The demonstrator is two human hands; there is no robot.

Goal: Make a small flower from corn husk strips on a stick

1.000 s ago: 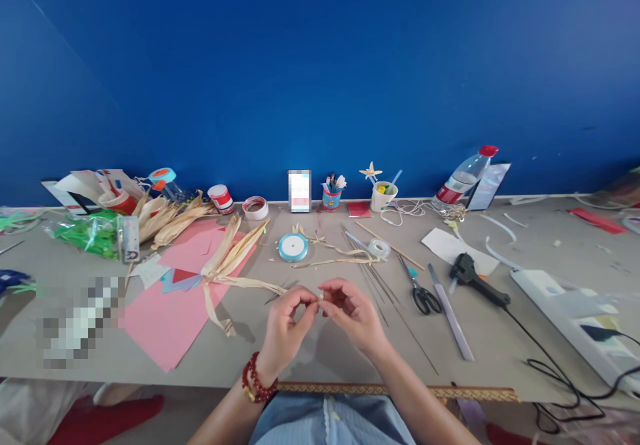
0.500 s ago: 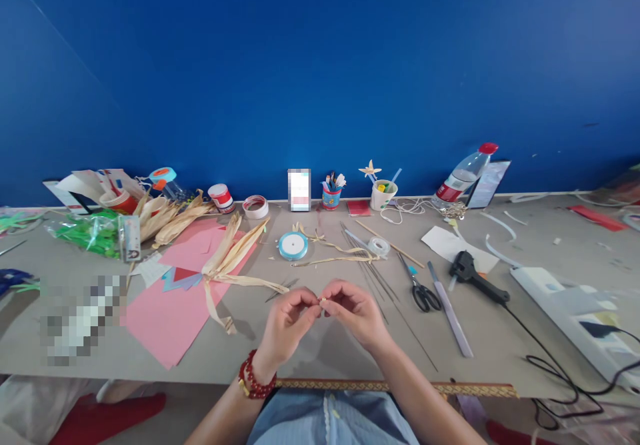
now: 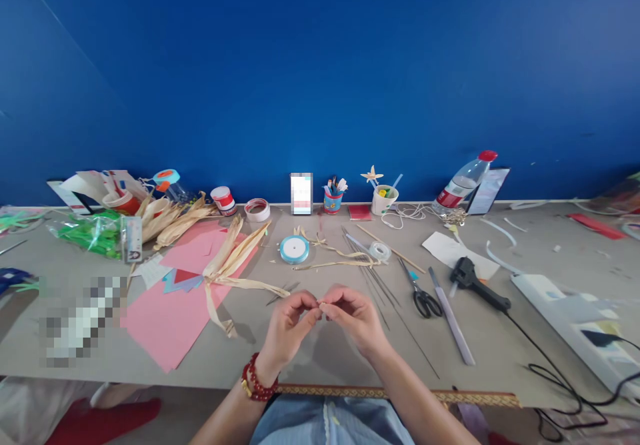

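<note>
My left hand [image 3: 293, 321] and my right hand [image 3: 353, 315] meet above the front middle of the table, thumbs and forefingers pinched together tip to tip. Whatever sits between the fingertips is tiny and mostly hidden, so I cannot make out its kind. Left of my left hand lies a bundle of dried corn husks [image 3: 235, 258], one strip of which ends close to my knuckles. Beyond my hands rests a roll of blue-edged ribbon [image 3: 295, 249], with thin husk strips [image 3: 335, 263] beside it. Thin wires [image 3: 383, 285] are spread to the right of my right hand.
Pink paper sheets [image 3: 170, 325] cover the left. On the right lie black-handled scissors [image 3: 426, 303], a pale strip [image 3: 453, 318], a glue gun [image 3: 477, 285] with its cord, and a white power strip [image 3: 565, 325]. Cups, tape and a tilted bottle [image 3: 463, 185] line the blue wall.
The view has shifted slightly. Both hands stay pinched together in nearly the same place, with small finger movements; the pale speck between the fingertips shows less now.
</note>
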